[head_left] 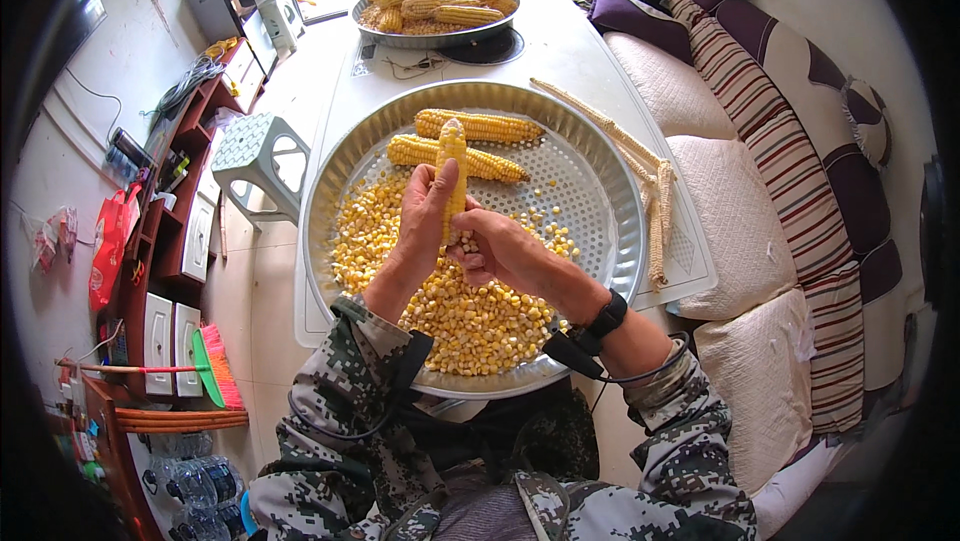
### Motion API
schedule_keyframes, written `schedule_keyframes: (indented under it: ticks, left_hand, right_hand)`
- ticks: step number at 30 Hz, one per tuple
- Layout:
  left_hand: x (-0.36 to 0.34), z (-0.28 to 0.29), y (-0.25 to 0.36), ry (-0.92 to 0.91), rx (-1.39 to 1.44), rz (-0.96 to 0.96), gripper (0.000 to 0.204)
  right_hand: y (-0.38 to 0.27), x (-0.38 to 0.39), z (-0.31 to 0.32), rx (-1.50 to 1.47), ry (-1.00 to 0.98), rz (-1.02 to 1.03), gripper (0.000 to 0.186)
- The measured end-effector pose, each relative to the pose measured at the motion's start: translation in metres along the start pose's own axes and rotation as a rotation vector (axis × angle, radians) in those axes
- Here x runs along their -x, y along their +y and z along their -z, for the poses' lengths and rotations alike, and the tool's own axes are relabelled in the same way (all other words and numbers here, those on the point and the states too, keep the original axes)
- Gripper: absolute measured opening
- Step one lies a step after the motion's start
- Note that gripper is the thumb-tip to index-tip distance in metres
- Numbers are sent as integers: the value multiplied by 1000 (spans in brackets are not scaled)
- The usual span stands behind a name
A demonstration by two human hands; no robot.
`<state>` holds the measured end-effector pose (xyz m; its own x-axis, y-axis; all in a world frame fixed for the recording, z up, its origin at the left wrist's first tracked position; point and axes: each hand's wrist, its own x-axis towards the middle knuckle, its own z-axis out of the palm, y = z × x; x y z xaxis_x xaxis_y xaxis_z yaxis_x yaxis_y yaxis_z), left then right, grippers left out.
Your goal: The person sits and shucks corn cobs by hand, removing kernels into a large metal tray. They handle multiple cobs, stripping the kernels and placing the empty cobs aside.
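My left hand [425,211] is wrapped round an upright corn cob [453,156], its thumb lying along the yellow kernels. At the cob's lower end my right hand [500,246] is closed, its thumb pressed to the kernels and a few loose ones by its fingers. Both hands are above a wide round metal tray [590,211] with a perforated bottom. Loose corn kernels [470,326] are heaped in the tray's near and left parts. Beyond the hands, two whole corn cobs [480,126] lie side by side in the tray.
Several stripped cobs [655,211] lie on the white table [560,16] right of the tray. A second round tray [430,41] piled with corn cobs stands at the far end. Left are a plastic stool [262,156] and a broom [212,366]; a sofa [740,221] runs along the right.
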<state>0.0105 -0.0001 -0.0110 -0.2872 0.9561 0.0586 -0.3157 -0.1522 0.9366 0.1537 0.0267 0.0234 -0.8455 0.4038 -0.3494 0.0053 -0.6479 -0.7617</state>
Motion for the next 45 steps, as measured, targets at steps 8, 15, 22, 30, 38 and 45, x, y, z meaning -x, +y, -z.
schedule_keyframes:
  ticks: [8, 15, 22, 30, 38, 45]
  left_hand:
    - [0, -2, -1, 25, 5, 30, 43]
    - [1, 1, 3, -13, 50, 41, 44]
    - [0, -2, -1, -46, -20, 13, 39]
    - [1, -2, 0, -13, 18, 18, 38]
    - [2, -7, 2, -2, 31, 39, 38]
    - [1, -1, 3, -17, 80, 74, 43]
  right_hand:
    - [10, -3, 9, 62, 36, 66, 25]
    - [-2, 5, -2, -24, -29, 86, 30]
    - [14, -4, 0, 165, 85, 118, 27]
    - [5, -2, -2, 78, 82, 82, 32]
    - [3, 0, -2, 10, 80, 40, 35]
    - [1, 1, 2, -3, -20, 72, 32]
